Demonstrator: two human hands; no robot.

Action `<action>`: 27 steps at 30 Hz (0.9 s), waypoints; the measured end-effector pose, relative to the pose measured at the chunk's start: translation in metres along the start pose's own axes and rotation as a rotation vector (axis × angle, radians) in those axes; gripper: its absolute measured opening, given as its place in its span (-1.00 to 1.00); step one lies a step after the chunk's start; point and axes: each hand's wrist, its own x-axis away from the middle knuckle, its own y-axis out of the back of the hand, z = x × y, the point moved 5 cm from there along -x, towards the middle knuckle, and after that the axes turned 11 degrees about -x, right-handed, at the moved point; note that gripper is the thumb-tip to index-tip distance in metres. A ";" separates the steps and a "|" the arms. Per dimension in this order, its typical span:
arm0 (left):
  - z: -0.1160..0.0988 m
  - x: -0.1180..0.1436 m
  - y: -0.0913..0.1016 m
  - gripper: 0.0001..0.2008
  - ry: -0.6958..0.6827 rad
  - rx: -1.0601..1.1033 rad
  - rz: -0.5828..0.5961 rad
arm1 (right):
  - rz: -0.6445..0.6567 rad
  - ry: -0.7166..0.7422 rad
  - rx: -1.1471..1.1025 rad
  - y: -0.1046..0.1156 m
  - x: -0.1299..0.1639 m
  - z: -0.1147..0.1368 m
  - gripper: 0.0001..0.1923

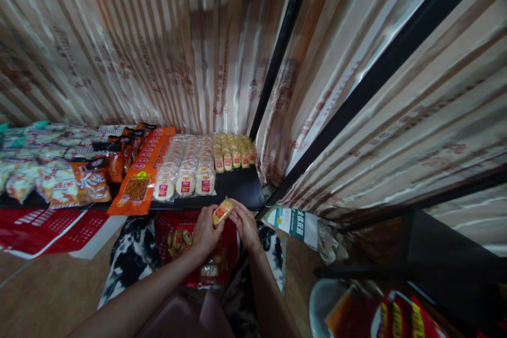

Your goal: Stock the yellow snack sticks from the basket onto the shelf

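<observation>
Between my two hands is a small wrapped yellow cake with a red and white label. My left hand is closed round its lower left side. The fingers of my right hand pinch its wrapper at the upper right end. Below them, a red basket sits between my knees and holds several more packaged cakes. Ahead on the black shelf, similar yellow packs stand in rows at the right end. Beside them are rows of round white wrapped pastries.
Left along the shelf lie a large orange snack bag, smaller orange bags and many white packs. A red basket stands below left. Dark metal posts rise before striped curtains. A tub with packages is lower right.
</observation>
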 end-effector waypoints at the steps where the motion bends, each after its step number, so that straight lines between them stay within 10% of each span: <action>1: -0.001 -0.001 -0.002 -0.64 0.003 -0.003 -0.001 | 0.005 0.001 0.020 0.000 0.000 0.000 -0.58; 27: -0.022 -0.034 -0.009 -0.54 -0.022 0.037 -0.020 | 0.048 0.170 0.365 -0.015 -0.050 0.028 -0.55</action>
